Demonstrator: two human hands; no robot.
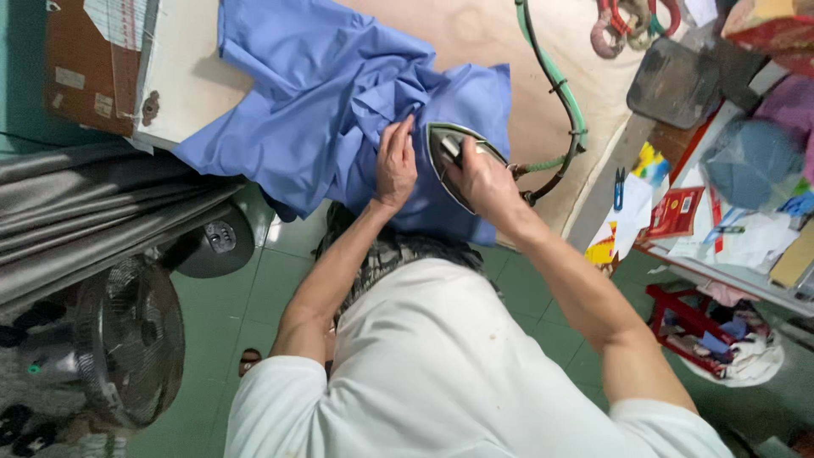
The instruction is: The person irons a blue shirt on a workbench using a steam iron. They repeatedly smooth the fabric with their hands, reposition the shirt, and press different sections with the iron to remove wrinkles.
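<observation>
Blue cloth lies mostly rumpled on the tabletop, left hand flat and unclenched pressing it, right hand grasping the iron.

Light is even and fairly bright, soft daylight or diffuse room light with no single hard source evident. The blue cloth is the clearest area: its folds show gentle shading and no deep shadows. Just right of the cloth, the iron carries a pale sheen on its dark top. Left of the cloth, the grey draped fabric has soft streaks of gloss. Below the cloth, the white shirt is near the lens, slightly soft and close to overexposed. The wide lens bends the frame edges, and the clutter far right of the cloth looks smeared and less sharp.
</observation>
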